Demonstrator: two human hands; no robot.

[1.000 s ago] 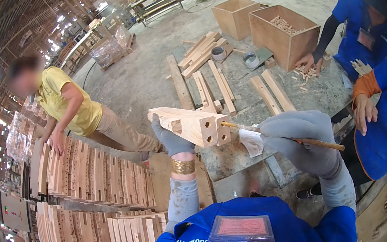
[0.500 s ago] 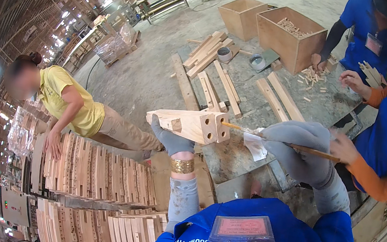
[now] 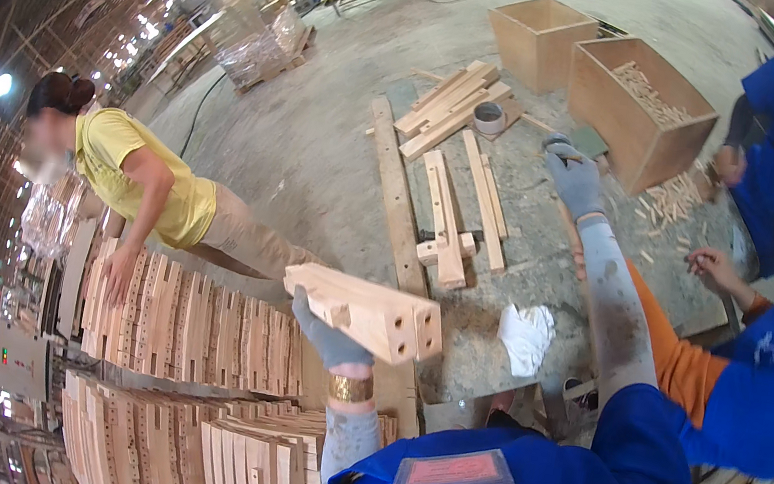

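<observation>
My left hand [image 3: 332, 335], in a grey glove, is closed round two pale wooden pieces [image 3: 365, 315] held side by side, with dark round holes in their near ends. My right hand [image 3: 576, 183], also gloved, reaches across the worktable with its fingers closed, over a pot mostly hidden beneath it. The thin brush that it held a moment ago is hidden by the hand and arm. A crumpled white cloth [image 3: 524, 340] lies on the worktable [image 3: 488, 309] below that arm. Beyond my left hand lie several loose wooden pieces [image 3: 447, 216].
A grey pot [image 3: 489, 118] stands by stacked strips [image 3: 450, 100]. Farther off are two wooden bins [image 3: 629, 118], one holding dowels, with more dowels [image 3: 672, 198] spilled beside it. Co-workers in blue sit at right; a person in yellow [image 3: 160, 176] stands at left by stacked wooden parts [image 3: 192, 323].
My right hand has left the holed ends and stretched away to the pot across the table. The white cloth shows fully now. My left hand still holds the two pieces, slightly lower.
</observation>
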